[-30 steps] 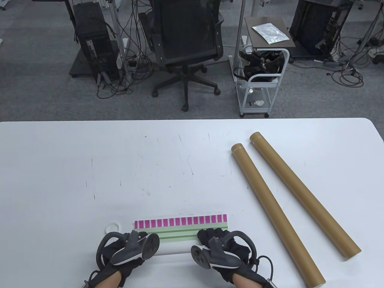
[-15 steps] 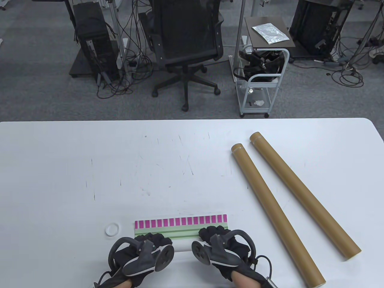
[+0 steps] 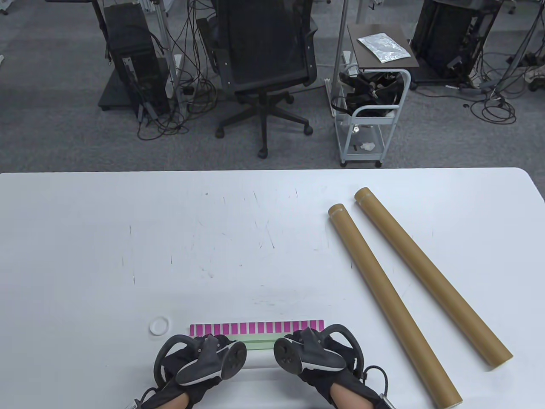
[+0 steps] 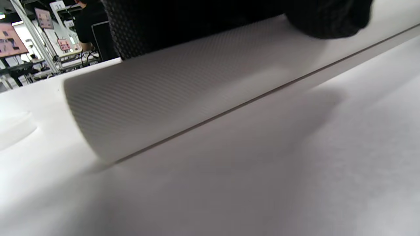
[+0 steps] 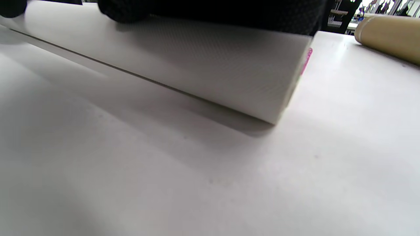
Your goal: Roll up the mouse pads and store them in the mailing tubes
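Both hands lie palm-down, side by side, on the rolled part of the mouse pad (image 3: 256, 336) at the table's (image 3: 85, 238) near edge, the left hand (image 3: 200, 362) toward its left end, the right hand (image 3: 317, 355) toward its right. The fingers press flat on the white roll rather than closing round it. Just beyond the fingertips lies the pad's unrolled pink-and-green strip; two mailing tubes (image 3: 394, 302) lie well off to the right hand's side.

Left hand (image 3: 200, 362) and right hand (image 3: 315, 355): fingers hidden under trackers in table view; wrists cut by near edge. Mouse pad (image 3: 256, 333): near part covered by both hands, only far strip shows. Wrist views: gloves cut by top edge, finger lie unclear; roll surface blurred. Near mailing tube (image 5: 388, 34): cut off by right edge.
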`<state>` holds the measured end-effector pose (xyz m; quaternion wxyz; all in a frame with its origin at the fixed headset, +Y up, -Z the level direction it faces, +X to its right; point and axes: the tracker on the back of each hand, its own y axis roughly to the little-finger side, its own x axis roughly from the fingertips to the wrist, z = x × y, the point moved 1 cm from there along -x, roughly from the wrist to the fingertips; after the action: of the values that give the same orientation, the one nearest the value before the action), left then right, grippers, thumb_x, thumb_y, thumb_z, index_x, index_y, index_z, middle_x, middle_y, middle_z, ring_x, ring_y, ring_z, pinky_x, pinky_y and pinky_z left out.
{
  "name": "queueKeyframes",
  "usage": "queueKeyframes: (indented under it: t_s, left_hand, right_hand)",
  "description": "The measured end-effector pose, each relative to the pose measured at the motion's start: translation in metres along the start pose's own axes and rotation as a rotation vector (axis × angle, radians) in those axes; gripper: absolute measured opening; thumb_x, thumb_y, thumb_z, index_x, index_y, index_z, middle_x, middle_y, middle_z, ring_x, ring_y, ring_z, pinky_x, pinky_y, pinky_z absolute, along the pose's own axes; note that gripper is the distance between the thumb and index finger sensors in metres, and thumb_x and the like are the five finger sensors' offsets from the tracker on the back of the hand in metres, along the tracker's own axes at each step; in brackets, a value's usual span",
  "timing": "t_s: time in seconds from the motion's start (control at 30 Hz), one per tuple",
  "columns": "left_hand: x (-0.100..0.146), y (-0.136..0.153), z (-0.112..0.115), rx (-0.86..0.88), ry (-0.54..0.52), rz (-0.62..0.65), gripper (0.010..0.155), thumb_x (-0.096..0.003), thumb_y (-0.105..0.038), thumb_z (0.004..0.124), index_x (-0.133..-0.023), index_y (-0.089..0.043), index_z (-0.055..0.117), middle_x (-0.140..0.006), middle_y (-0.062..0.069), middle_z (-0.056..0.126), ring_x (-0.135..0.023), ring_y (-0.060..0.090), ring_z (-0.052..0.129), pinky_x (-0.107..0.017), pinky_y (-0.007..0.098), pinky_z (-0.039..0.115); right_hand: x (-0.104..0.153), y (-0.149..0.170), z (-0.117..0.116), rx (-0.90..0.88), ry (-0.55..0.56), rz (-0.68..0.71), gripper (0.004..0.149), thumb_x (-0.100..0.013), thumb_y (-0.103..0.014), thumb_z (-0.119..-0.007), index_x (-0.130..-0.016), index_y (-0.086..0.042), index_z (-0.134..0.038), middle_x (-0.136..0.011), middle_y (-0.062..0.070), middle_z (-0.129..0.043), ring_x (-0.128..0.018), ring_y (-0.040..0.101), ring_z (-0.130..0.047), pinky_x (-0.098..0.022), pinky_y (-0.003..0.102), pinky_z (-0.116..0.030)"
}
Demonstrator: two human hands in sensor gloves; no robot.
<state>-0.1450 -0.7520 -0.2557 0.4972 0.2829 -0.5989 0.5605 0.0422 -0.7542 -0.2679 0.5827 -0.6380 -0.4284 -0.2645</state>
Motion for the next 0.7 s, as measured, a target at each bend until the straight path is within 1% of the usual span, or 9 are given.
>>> queueKeyframes:
  t_s: [0.1,0.2,0.27,0.37,0.4,0.43,0.5,0.57,0.7]
  left_hand:
    - [-0.003,0.002,0.001,0.042,0.02,-0.011,0.052,-0.0363,-0.05,0.072,-0.088,-0.041,0.074,-0.087,-0.012,0.09,-0.078,0.014,0.095,-0.06,0.03,0.085]
    - [-0.004,0.004,0.003,0.056,0.026,-0.015,0.052,-0.0377,-0.049,0.069,-0.088,-0.041,0.073,-0.088,-0.012,0.089,-0.08,0.014,0.094,-0.062,0.031,0.084]
    - [-0.004,0.004,0.003,0.055,0.029,-0.015,0.051,-0.0381,-0.048,0.068,-0.089,-0.041,0.073,-0.089,-0.012,0.088,-0.081,0.014,0.094,-0.062,0.031,0.083]
    - [-0.002,0.003,0.001,0.027,0.026,-0.008,0.053,-0.0395,-0.048,0.067,-0.092,-0.039,0.071,-0.092,-0.01,0.087,-0.084,0.016,0.093,-0.063,0.033,0.083]
    - [0.0,0.003,-0.002,0.022,0.015,-0.006,0.053,-0.0395,-0.048,0.07,-0.092,-0.039,0.072,-0.094,-0.009,0.086,-0.085,0.018,0.092,-0.064,0.034,0.082]
    - [0.005,0.003,-0.008,0.014,-0.024,-0.002,0.054,-0.0389,-0.049,0.07,-0.092,-0.039,0.073,-0.095,-0.009,0.086,-0.087,0.018,0.091,-0.066,0.036,0.081]
    - [0.009,0.002,-0.013,0.041,-0.05,0.013,0.055,-0.0385,-0.051,0.07,-0.092,-0.038,0.075,-0.094,-0.008,0.088,-0.087,0.018,0.092,-0.066,0.037,0.081]
    - [0.008,0.001,-0.01,0.04,-0.019,0.008,0.057,-0.0382,-0.051,0.07,-0.093,-0.037,0.075,-0.095,-0.007,0.088,-0.086,0.02,0.093,-0.066,0.039,0.081]
    - [0.0,0.005,-0.003,0.002,-0.007,-0.029,0.054,-0.0386,-0.05,0.072,-0.091,-0.041,0.071,-0.092,-0.012,0.087,-0.084,0.013,0.093,-0.065,0.034,0.081]
  right_hand:
    - [0.002,0.0,0.001,0.02,0.032,-0.002,0.053,-0.049,-0.033,-0.062,-0.098,-0.016,-0.068,-0.093,0.01,-0.079,-0.076,0.032,-0.085,-0.059,0.047,-0.075]
    - [0.008,0.001,0.008,0.06,0.124,-0.01,0.052,-0.046,-0.04,-0.07,-0.094,-0.021,-0.072,-0.089,0.006,-0.083,-0.073,0.029,-0.087,-0.058,0.046,-0.076]
    - [0.007,0.002,0.006,0.054,0.09,-0.009,0.053,-0.045,-0.039,-0.072,-0.095,-0.021,-0.07,-0.09,0.006,-0.081,-0.074,0.029,-0.086,-0.058,0.046,-0.075]
    - [0.003,0.001,0.004,0.062,0.086,-0.02,0.051,-0.045,-0.037,-0.07,-0.094,-0.021,-0.07,-0.09,0.006,-0.082,-0.073,0.029,-0.087,-0.058,0.046,-0.076]
    - [0.003,0.002,0.004,0.061,0.085,-0.022,0.051,-0.045,-0.036,-0.069,-0.094,-0.021,-0.071,-0.09,0.006,-0.082,-0.074,0.029,-0.086,-0.058,0.046,-0.075]
    - [0.002,0.002,0.003,0.063,0.087,-0.023,0.051,-0.045,-0.036,-0.068,-0.094,-0.021,-0.07,-0.09,0.006,-0.081,-0.074,0.029,-0.086,-0.058,0.046,-0.076]
    - [0.001,0.004,0.002,0.048,0.083,-0.03,0.051,-0.046,-0.035,-0.066,-0.095,-0.02,-0.07,-0.091,0.006,-0.081,-0.075,0.029,-0.086,-0.059,0.046,-0.075]
    - [0.0,0.005,0.0,0.025,0.077,-0.04,0.051,-0.047,-0.034,-0.064,-0.096,-0.02,-0.069,-0.092,0.007,-0.08,-0.076,0.03,-0.085,-0.059,0.047,-0.075]
    - [0.0,0.006,0.0,0.021,0.071,-0.041,0.051,-0.047,-0.034,-0.063,-0.096,-0.02,-0.069,-0.092,0.007,-0.08,-0.077,0.03,-0.085,-0.06,0.047,-0.074]
